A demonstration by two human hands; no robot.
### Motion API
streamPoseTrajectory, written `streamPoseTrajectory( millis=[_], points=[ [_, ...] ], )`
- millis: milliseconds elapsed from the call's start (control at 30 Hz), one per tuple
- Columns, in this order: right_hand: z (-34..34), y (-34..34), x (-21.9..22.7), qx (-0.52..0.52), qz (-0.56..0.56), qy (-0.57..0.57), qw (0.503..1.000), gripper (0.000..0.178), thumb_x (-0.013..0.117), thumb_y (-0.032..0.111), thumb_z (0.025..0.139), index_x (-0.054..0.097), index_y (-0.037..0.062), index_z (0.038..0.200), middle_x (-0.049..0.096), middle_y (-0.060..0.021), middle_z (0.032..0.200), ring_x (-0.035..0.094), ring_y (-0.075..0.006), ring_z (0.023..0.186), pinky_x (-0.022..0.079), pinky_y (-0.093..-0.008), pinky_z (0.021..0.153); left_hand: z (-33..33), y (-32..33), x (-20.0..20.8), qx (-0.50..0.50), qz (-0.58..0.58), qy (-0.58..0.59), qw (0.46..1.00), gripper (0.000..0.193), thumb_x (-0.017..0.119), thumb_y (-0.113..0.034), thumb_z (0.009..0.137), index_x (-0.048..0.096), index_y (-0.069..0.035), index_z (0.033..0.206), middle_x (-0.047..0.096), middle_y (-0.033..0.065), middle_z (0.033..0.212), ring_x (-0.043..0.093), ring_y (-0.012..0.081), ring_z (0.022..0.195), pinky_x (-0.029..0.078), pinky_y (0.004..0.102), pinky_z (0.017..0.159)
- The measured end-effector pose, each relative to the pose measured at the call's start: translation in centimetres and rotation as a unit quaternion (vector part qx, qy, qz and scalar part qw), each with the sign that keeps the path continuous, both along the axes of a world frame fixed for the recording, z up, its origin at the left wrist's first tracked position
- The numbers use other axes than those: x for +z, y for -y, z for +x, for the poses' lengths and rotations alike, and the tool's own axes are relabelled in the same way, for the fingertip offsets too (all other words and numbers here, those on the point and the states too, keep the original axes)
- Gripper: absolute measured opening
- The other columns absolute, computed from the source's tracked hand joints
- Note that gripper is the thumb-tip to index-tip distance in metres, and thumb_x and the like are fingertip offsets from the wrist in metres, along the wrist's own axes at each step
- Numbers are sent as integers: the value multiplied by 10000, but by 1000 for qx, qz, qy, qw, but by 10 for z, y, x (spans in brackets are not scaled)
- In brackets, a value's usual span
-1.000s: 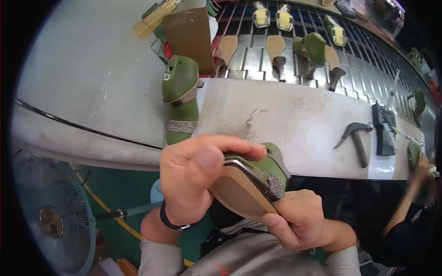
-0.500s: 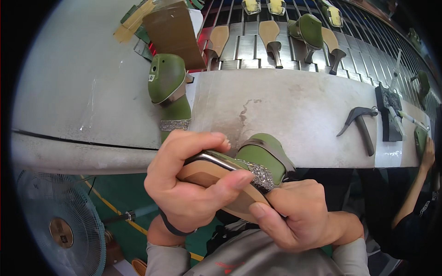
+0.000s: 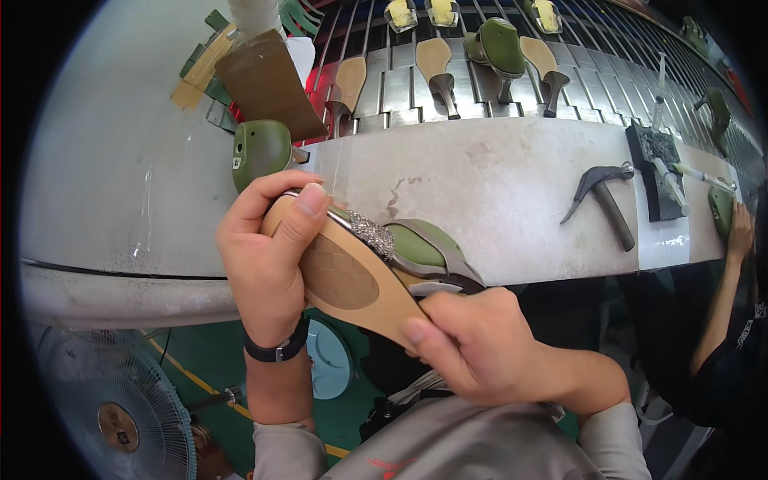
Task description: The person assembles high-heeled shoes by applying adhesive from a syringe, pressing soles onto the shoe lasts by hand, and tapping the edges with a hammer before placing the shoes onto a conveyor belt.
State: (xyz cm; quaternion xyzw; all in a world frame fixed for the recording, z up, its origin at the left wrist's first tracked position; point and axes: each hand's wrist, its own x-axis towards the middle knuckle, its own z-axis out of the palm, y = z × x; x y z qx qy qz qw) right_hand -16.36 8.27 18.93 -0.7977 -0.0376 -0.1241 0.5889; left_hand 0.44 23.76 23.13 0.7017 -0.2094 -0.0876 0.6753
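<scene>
Between my two hands is a heeled sandal (image 3: 340, 264) on a green last, its tan sole tilted up toward me. A glittering strap and a brown strap cross the green last (image 3: 420, 244). My left hand (image 3: 272, 232) wraps the toe end, thumb pressed on the edge of the sole. Nearer the heel end, my right hand (image 3: 472, 340) grips the sandal, thumb against the narrow part of the sole; its fingers hide the heel. Another green last (image 3: 264, 152) in a shoe stands on the table just beyond my left hand.
A hammer (image 3: 612, 204) lies on the table at right, beside a black block with syringe-like tubes (image 3: 660, 172). Soles with heels (image 3: 436, 68) line the metal conveyor behind. A cardboard piece (image 3: 268, 84) stands far left, a fan (image 3: 120, 408) lower left. Another person's hand (image 3: 740, 232) is far right.
Both hands have turned the sandal so its sole faces me more fully. My left hand has moved up and left. The whole view has shifted slightly.
</scene>
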Motion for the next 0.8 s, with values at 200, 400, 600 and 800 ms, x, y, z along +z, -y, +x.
streamPoseTrajectory(
  millis=[200, 400, 600, 800],
  points=[
    [11, -5, -7, -38, 61, 13, 997, 322, 693, 170, 1025, 552, 42, 765, 555, -152, 583, 592, -385, 517, 470, -452, 479, 8, -1, -5, 8, 3, 6, 1000, 216, 799, -163, 981, 737, 10, 1094, 738, 53, 923, 678, 95, 824, 533, 230, 758],
    [17, 2, -11, -51, 33, 0, 998, 310, 702, 170, 1013, 558, 40, 770, 558, -159, 573, 603, -402, 527, 470, -470, 490, 9, 0, -5, 16, 1, -12, 1000, 232, 801, -176, 981, 735, 11, 1103, 740, 52, 932, 679, 98, 830, 534, 235, 762],
    [16, 23, 3, -31, -17, -55, 998, 247, 715, 176, 996, 626, 32, 816, 613, -109, 603, 626, -287, 510, 482, -403, 496, 7, 9, 1, 14, 23, 24, 999, 241, 815, -181, 966, 746, 14, 1092, 742, 50, 937, 673, 93, 828, 533, 235, 764],
    [17, 61, 22, -177, -191, 142, 955, 698, 961, 217, 710, 620, 12, 1283, 707, -99, 969, 701, -206, 826, 542, -325, 712, -12, 51, 32, -126, 136, 119, 975, 382, 766, -280, 1005, 700, 31, 1216, 731, 92, 1058, 684, 139, 939, 552, 291, 883]
  ],
)
